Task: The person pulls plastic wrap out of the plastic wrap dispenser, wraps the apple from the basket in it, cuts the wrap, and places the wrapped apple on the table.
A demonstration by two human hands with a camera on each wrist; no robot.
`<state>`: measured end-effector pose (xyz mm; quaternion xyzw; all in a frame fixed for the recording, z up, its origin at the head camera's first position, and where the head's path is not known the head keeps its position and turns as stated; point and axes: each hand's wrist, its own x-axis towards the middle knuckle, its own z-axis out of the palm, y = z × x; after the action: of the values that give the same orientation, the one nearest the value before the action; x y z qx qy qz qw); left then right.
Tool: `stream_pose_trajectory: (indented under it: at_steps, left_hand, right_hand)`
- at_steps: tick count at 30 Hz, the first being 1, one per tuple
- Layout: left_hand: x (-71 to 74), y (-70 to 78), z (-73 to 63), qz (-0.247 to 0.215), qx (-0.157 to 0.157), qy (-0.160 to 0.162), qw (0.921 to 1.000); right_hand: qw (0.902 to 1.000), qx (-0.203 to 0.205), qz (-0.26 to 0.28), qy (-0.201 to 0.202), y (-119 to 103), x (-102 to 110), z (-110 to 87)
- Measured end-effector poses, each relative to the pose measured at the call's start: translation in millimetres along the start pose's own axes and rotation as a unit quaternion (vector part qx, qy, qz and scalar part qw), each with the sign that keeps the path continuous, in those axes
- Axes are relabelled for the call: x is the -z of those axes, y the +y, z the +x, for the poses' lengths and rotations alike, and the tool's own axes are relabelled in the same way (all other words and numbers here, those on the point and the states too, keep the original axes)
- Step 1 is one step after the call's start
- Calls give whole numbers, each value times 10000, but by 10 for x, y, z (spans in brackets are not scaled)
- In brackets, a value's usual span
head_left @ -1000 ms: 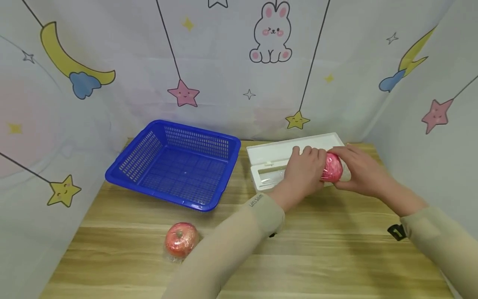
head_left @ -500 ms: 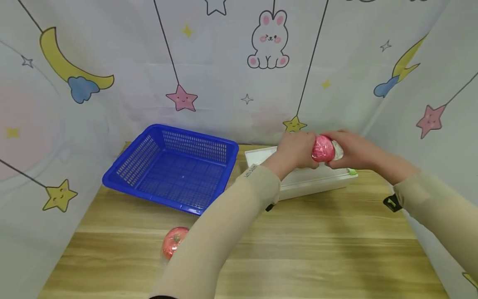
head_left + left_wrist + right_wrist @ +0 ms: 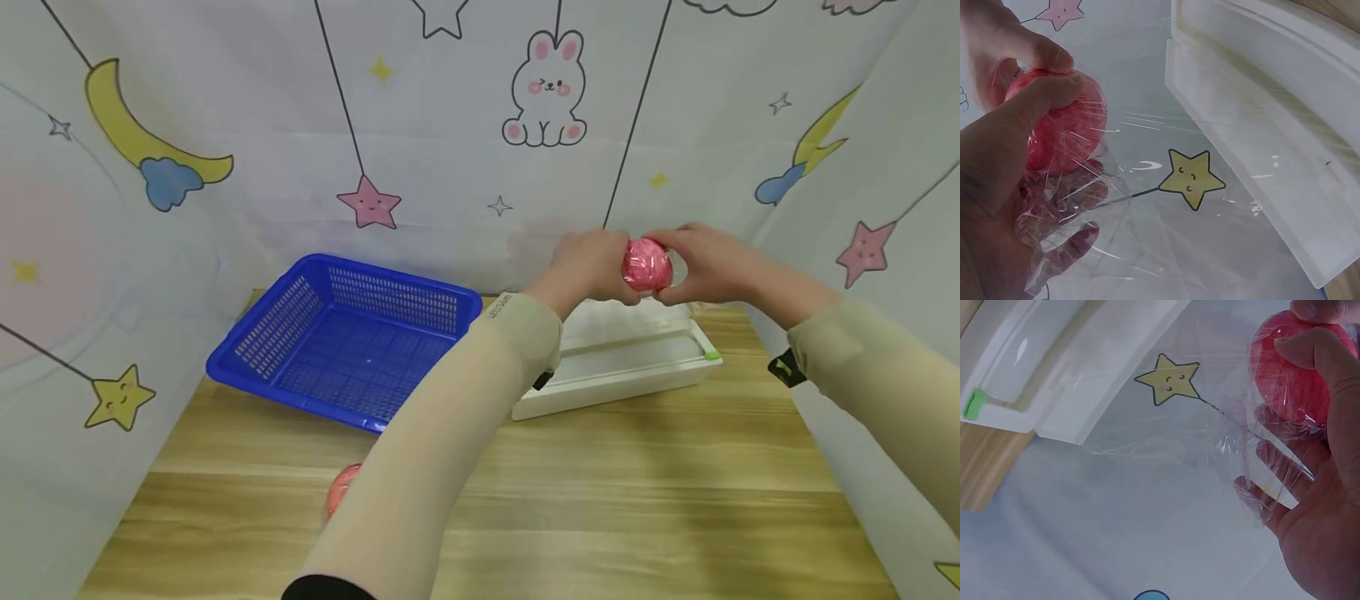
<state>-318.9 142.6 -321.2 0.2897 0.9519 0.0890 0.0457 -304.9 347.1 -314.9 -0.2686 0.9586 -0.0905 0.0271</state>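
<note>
A red apple (image 3: 647,265) in cling film is up in front of the backdrop, above the white cling film box (image 3: 618,392). My left hand (image 3: 590,265) grips its left side, thumb on top. From the right, my right hand (image 3: 708,265) holds the same apple between thumb and fingers. In the left wrist view, clear cling film (image 3: 1060,215) bunches below the apple and stretches as a sheet toward the box. Loose film (image 3: 1232,450) hangs over the fingers in the right wrist view. The box's lid stands open.
A blue plastic basket (image 3: 292,401) stands on the left of the wooden table (image 3: 600,500). Another red apple (image 3: 342,490) lies nearer, partly covered by the left sleeve (image 3: 427,467). A printed cloth backdrop (image 3: 450,150) encloses the back and sides.
Both hands have lifted the apple from over the box, up and away toward the backdrop, with film trailing from it. The left sleeve now covers more of the other apple.
</note>
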Motion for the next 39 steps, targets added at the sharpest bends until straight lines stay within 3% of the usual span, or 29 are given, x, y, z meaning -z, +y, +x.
stream_pose_trajectory:
  at_steps: [21,39]
  left_hand:
    - [698,209,-51,375,-116,288,9988]
    - [1032,447,-228,546,-170,333,9978]
  right_hand:
    - [9979,-21,-426,487,-135,703,-143]
    - [9942,-198,-759,736,-222,1008,-417]
